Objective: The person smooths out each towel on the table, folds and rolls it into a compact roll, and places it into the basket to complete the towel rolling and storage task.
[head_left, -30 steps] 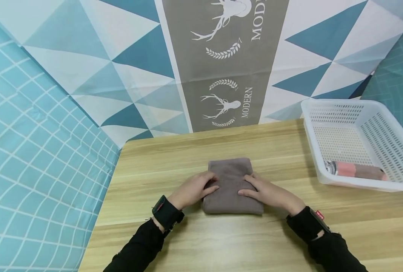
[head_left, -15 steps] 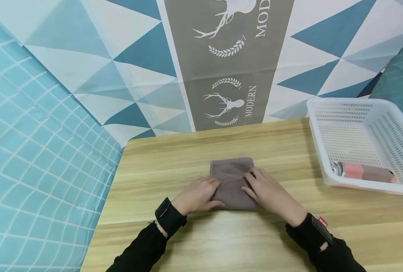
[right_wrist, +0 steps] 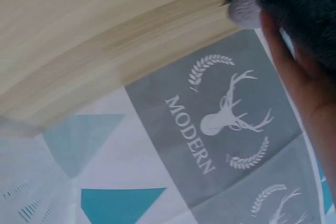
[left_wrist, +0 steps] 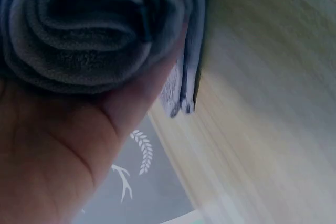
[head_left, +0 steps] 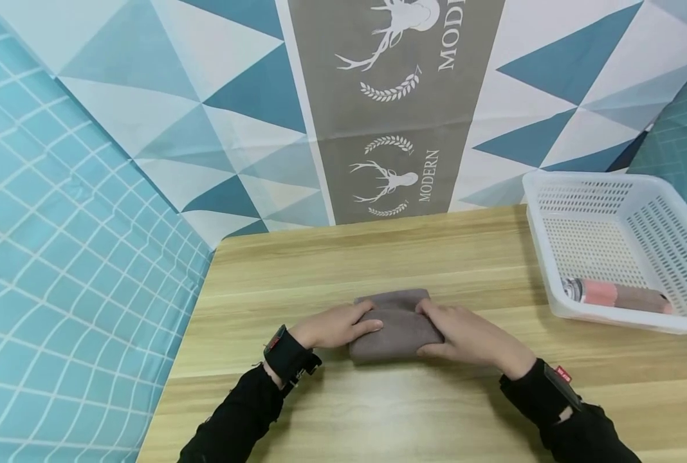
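Note:
A grey-brown towel (head_left: 398,337) lies on the wooden table in the head view, its near part rolled into a thick bundle and its far part still flat. At the bundle's left end my left hand (head_left: 336,326) grips it, thumb on the near side and fingers over the top. My right hand (head_left: 472,335) holds the right end in the same way. Spiral layers of the towel (left_wrist: 79,56) show above the left hand (left_wrist: 58,150) in the left wrist view. In the right wrist view the right hand (right_wrist: 304,82) is against the dark, blurred towel (right_wrist: 304,14).
A white perforated basket (head_left: 586,244) stands on the table's right side. Inside lies a pink and brown roll (head_left: 621,294) with a patterned end. Behind the table (head_left: 280,270) hangs a patterned cloth (head_left: 262,154); a blue checked cloth (head_left: 83,257) hangs at the left.
The towel was a flat folded rectangle; its near part is now rolled up and away from me. Both hands have gone from lying on it to gripping the roll's ends.

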The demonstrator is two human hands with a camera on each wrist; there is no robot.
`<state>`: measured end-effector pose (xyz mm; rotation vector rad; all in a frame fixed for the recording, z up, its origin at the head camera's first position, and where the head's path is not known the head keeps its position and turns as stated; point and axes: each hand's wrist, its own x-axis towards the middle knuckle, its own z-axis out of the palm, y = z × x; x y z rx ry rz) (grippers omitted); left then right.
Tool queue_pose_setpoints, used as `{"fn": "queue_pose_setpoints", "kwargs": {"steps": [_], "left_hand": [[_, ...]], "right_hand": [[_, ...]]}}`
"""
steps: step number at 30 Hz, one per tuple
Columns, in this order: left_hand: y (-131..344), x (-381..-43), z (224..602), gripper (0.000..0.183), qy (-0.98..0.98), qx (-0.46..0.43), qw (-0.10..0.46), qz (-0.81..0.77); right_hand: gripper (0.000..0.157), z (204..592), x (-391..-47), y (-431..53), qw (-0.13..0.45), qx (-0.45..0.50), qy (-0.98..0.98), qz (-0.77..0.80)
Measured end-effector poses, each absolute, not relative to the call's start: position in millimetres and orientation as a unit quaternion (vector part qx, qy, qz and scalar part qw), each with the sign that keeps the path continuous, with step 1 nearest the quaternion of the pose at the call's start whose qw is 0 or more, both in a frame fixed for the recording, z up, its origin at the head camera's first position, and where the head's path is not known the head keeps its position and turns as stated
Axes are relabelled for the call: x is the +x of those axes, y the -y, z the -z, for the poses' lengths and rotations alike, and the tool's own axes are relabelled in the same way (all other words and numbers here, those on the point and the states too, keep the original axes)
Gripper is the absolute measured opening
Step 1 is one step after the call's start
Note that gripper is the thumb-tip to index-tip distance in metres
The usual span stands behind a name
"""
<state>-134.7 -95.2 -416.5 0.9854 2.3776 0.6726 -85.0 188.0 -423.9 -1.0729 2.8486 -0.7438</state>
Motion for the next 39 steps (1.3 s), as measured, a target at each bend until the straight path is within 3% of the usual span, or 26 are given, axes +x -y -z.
{"fn": "queue_pose_setpoints", "kwargs": {"steps": [3,6,11,16,19,23,28,32,35,39], "left_hand": [[95,-136,417,0.048,-0.875,0.358,0.231,-0.232],[94,-137,418,0.043,-0.883,0.348,0.213,-0.231],[89,-135,417,0.044,-0.916,0.335,0.084,-0.206],[80,-129,417,0.078,-0.919,0.364,0.039,-0.146],[76,-130,422,0.098,-0.916,0.387,0.042,-0.097],[74,-135,432,0.101,-0.918,0.384,0.053,-0.087],[71,-142,439,0.094,-0.917,0.375,0.071,-0.111],[70,-146,440,0.088,-0.921,0.369,0.071,-0.102],[69,-149,439,0.078,-0.926,0.36,0.061,-0.096],[66,-155,438,0.061,-0.928,0.357,0.044,-0.1]], "right_hand": [[0.046,421,-88,-191,0.05,-0.346,-0.9,0.26],[0.046,420,-91,-192,0.083,-0.331,-0.896,0.282],[0.045,423,-105,-192,0.127,-0.287,-0.891,0.327],[0.043,430,-122,-194,0.17,-0.235,-0.889,0.355],[0.056,433,-128,-195,0.154,-0.218,-0.904,0.333],[0.065,437,-131,-195,0.141,-0.21,-0.912,0.324],[0.055,440,-132,-196,0.139,-0.22,-0.905,0.336],[0.051,438,-133,-192,0.06,-0.273,-0.913,0.297],[0.066,433,-133,-185,-0.016,-0.318,-0.919,0.232],[0.094,428,-130,-176,-0.034,-0.338,-0.93,0.142]]}}
